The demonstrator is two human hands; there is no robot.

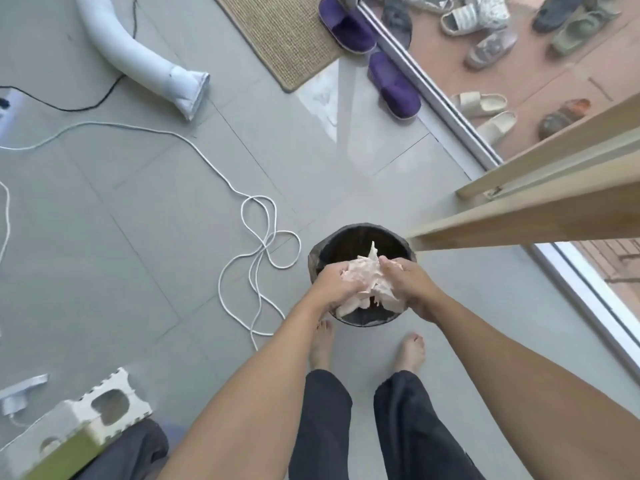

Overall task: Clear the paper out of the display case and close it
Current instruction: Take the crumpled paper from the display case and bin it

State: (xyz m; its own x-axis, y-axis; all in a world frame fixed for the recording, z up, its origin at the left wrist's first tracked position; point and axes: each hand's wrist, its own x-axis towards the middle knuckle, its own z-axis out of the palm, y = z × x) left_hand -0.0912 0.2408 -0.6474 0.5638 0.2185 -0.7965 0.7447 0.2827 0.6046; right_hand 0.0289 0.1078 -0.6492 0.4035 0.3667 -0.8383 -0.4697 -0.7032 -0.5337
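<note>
A crumpled wad of pale pinkish paper (367, 277) is pressed between both of my hands, right over the mouth of a dark round bin (346, 242) standing on the floor. My left hand (332, 284) grips the wad from the left, my right hand (410, 284) from the right. Part of the paper hangs down inside the bin. A pale wooden frame (526, 206), perhaps the display case, juts in from the right edge above the bin; I cannot tell whether it is open or closed.
My bare feet (322, 344) stand just behind the bin on grey tiles. A white cable (258, 258) loops on the floor to the left. Purple slippers (393, 86), a woven mat and a white duct lie farther off. A sliding door track runs on the right.
</note>
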